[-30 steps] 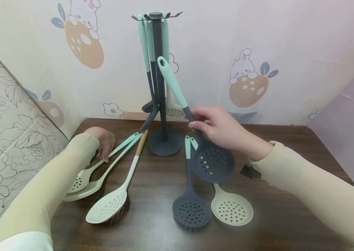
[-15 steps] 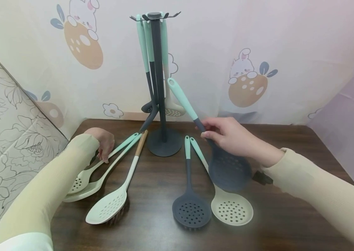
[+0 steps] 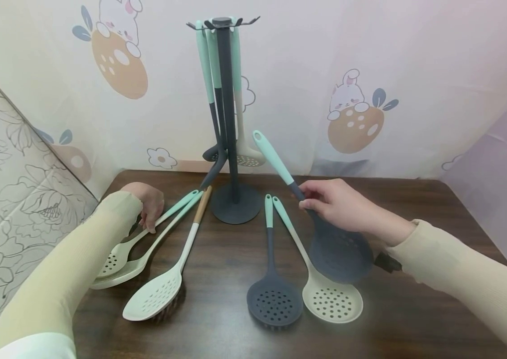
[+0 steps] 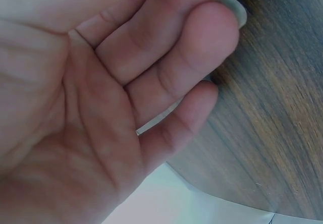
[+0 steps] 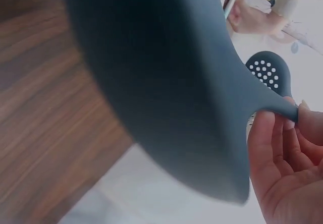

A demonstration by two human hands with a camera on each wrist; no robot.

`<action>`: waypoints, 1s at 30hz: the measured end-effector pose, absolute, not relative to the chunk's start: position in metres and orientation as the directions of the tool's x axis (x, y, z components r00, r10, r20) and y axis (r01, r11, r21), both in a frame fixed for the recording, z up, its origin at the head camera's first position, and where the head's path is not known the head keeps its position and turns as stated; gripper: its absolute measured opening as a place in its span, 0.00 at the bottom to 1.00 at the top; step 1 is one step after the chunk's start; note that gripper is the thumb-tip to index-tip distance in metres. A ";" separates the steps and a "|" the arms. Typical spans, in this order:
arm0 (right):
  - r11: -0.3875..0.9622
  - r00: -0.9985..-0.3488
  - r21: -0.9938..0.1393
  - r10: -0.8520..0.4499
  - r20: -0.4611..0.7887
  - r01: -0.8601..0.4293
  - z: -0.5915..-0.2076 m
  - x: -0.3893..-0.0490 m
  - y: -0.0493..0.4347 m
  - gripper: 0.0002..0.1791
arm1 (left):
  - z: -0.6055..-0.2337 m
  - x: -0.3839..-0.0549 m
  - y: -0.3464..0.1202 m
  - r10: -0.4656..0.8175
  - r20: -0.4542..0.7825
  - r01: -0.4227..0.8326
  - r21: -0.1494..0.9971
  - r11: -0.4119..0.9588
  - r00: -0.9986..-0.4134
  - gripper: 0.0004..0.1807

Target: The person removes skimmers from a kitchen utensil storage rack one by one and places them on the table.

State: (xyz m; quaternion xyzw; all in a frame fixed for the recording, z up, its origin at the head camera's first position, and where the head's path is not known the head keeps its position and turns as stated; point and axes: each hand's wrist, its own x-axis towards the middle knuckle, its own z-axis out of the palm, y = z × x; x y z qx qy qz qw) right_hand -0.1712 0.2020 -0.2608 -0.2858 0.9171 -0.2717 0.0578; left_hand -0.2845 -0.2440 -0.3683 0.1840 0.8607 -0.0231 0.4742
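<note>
In the head view my right hand (image 3: pixel 339 204) pinches the dark shaft of a grey skimmer (image 3: pixel 341 254) with a mint handle, held tilted above the table. Its broad head fills much of the right wrist view, with thumb and fingers on the shaft at the right. At the left, my left hand (image 3: pixel 147 204) holds the shaft of a cream slotted spoon (image 3: pixel 114 262); the thumb's contact is hidden. That spoon overlaps another cream spoon (image 3: pixel 134 269). A grey skimmer (image 3: pixel 274 299) and a cream skimmer (image 3: pixel 332 299) lie below the raised one.
A dark utensil stand (image 3: pixel 231 124) rises at the back middle, with several mint-handled utensils hanging from its hooks. A white slotted spoon (image 3: pixel 154 296) with a wooden handle end lies left of centre. Patterned cloth (image 3: pixel 415 75) stands behind the brown table (image 3: pixel 415 309).
My right hand has moved right and down with the grey skimmer, away from the stand. The left hand has stayed in place on the cream slotted spoon.
</note>
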 end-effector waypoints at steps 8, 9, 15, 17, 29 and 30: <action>0.721 -0.849 -0.520 -0.528 0.017 -0.459 -0.267 -0.170 0.218 0.09 | -0.369 -0.284 -0.245 0.308 -0.827 0.354 0.142 0.924 -0.471 0.10; 0.725 -0.853 -0.524 -0.522 0.005 -0.447 -0.267 -0.170 0.220 0.09 | -0.368 -0.284 -0.245 0.308 -0.828 0.357 0.141 0.923 -0.469 0.10; 0.732 -0.853 -0.557 -0.516 -0.078 -0.392 -0.268 -0.170 0.234 0.08 | -0.366 -0.284 -0.245 0.300 -0.829 0.351 0.135 0.926 -0.472 0.10; 0.730 -0.842 -0.570 -0.526 -0.115 -0.378 -0.269 -0.172 0.239 0.06 | -0.366 -0.283 -0.245 0.301 -0.826 0.347 0.137 0.928 -0.477 0.10; 0.747 -0.810 -0.565 -0.545 -0.218 -0.351 -0.278 -0.178 0.265 0.05 | -0.368 -0.283 -0.244 0.309 -0.812 0.355 0.135 0.925 -0.496 0.11; 0.745 -0.805 -0.565 -0.550 -0.221 -0.354 -0.278 -0.178 0.266 0.05 | -0.369 -0.284 -0.245 0.304 -0.813 0.352 0.132 0.927 -0.496 0.10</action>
